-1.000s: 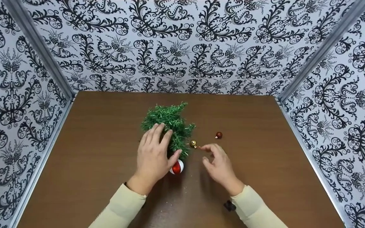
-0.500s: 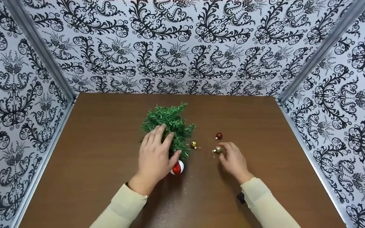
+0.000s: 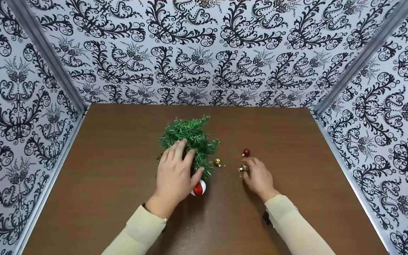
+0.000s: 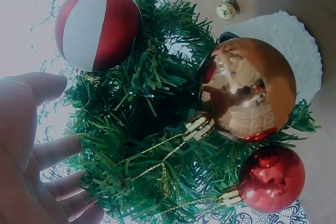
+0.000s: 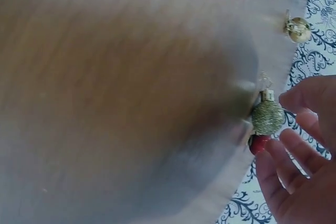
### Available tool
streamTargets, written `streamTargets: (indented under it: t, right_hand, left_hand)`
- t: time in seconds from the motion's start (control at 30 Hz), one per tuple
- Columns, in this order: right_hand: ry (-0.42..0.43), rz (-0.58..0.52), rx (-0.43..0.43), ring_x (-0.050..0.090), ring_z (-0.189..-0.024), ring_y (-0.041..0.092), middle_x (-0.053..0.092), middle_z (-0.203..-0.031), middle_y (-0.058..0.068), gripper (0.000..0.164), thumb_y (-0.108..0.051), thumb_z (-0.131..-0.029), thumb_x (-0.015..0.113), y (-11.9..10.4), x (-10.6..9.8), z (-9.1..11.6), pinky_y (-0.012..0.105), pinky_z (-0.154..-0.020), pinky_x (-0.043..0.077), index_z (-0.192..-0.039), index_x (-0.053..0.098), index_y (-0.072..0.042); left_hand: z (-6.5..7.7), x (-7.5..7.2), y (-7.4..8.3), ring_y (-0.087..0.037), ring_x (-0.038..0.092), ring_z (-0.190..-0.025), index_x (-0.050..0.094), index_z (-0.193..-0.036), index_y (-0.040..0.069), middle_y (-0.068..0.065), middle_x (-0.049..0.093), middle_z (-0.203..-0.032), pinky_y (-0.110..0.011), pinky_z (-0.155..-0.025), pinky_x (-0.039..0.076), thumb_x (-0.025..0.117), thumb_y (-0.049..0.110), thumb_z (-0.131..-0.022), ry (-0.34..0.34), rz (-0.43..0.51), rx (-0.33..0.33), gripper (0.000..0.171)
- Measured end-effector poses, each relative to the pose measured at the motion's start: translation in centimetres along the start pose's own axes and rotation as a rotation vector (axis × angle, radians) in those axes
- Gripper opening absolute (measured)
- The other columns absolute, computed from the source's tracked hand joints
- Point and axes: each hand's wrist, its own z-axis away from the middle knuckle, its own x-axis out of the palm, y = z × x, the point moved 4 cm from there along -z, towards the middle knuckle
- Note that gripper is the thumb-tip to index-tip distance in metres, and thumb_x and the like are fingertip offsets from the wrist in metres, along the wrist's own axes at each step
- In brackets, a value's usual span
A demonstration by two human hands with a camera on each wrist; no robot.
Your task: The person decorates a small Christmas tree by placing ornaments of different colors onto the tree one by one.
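Observation:
A small green artificial Christmas tree (image 3: 190, 132) lies on the table. My left hand (image 3: 175, 168) rests on its branches, fingers fairly straight. A red-and-white bauble (image 4: 98, 27) hangs near the left thumb; a large shiny gold bauble (image 4: 249, 90) and a red bauble (image 4: 272, 179), both on gold cords, also sit among the branches in the left wrist view. My right hand (image 3: 259, 177) has its fingertips around a small glittery gold bauble (image 5: 268, 118) close to the tabletop. Just behind that sits a small red bauble (image 3: 246, 152).
A small shiny gold bauble (image 3: 217, 162) lies between the tree and my right hand. A white fluffy piece (image 4: 294, 51) shows behind the tree in the left wrist view. Patterned walls (image 3: 204, 63) enclose the brown table (image 3: 126, 141) at the back and sides.
My right hand has moved right, from beside the shiny gold bauble to the glittery one, which was hidden behind the hand earlier. My left hand has hardly moved on the tree.

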Motion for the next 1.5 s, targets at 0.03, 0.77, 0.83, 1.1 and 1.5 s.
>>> streamTargets:
  t: [0.03, 0.77, 0.83, 1.1, 1.5]
  right_hand:
    - [-0.004, 0.006, 0.003, 0.056, -0.117, 0.030, 0.058, -0.132, 0.006, 0.048, -0.009, -0.083, 0.074, 0.01, 0.01, 0.03, 0.054, -0.074, 0.054, -0.130, 0.064, -0.013]
    - [0.067, 0.069, -0.033, 0.066, -0.094, 0.034, 0.067, -0.110, 0.010, 0.027, -0.006, -0.083, 0.077, 0.19, 0.21, 0.40, 0.053, -0.074, 0.055, -0.109, 0.073, -0.010]
    - [0.090, 0.079, -0.046, 0.066, -0.091, 0.035, 0.067, -0.107, 0.011, 0.026, -0.006, -0.082, 0.078, 0.15, 0.22, 0.45, 0.053, -0.072, 0.055, -0.107, 0.074, -0.010]
    - [0.100, 0.074, -0.050, 0.066, -0.091, 0.035, 0.066, -0.104, 0.009, 0.026, -0.006, -0.081, 0.078, 0.13, 0.20, 0.12, 0.053, -0.071, 0.054, -0.106, 0.073, -0.009]
    - [0.091, 0.076, -0.045, 0.066, -0.090, 0.034, 0.066, -0.101, 0.007, 0.026, -0.006, -0.081, 0.078, 0.23, 0.52, 0.18, 0.053, -0.069, 0.055, -0.107, 0.073, -0.010]
  left_hand:
    - [-0.01, 0.01, 0.01, -0.037, 0.048, -0.129, 0.068, -0.119, 0.007, -0.020, 0.051, -0.140, -0.052, -0.105, 0.040, 0.073, 0.047, -0.085, 0.001, 0.000, 0.000, 0.053]
    - [-0.22, 0.12, 0.70, -0.040, 0.050, -0.126, 0.073, -0.114, 0.011, -0.019, 0.056, -0.132, -0.054, -0.102, 0.042, 0.073, 0.037, -0.085, 0.026, -0.007, 0.042, 0.039]
    - [-0.21, 0.10, 0.67, -0.040, 0.050, -0.126, 0.073, -0.114, 0.012, -0.019, 0.056, -0.132, -0.054, -0.101, 0.042, 0.073, 0.036, -0.085, 0.031, -0.005, 0.048, 0.038]
    - [-0.28, -0.06, 0.58, -0.041, 0.051, -0.125, 0.075, -0.108, 0.013, -0.018, 0.056, -0.133, -0.055, -0.101, 0.041, 0.075, 0.040, -0.084, 0.047, -0.021, 0.059, 0.036]
    - [-0.18, 0.43, 0.50, -0.041, 0.047, -0.128, 0.072, -0.118, 0.015, -0.018, 0.053, -0.137, -0.056, -0.102, 0.040, 0.073, 0.034, -0.086, -0.012, -0.022, 0.077, 0.038]
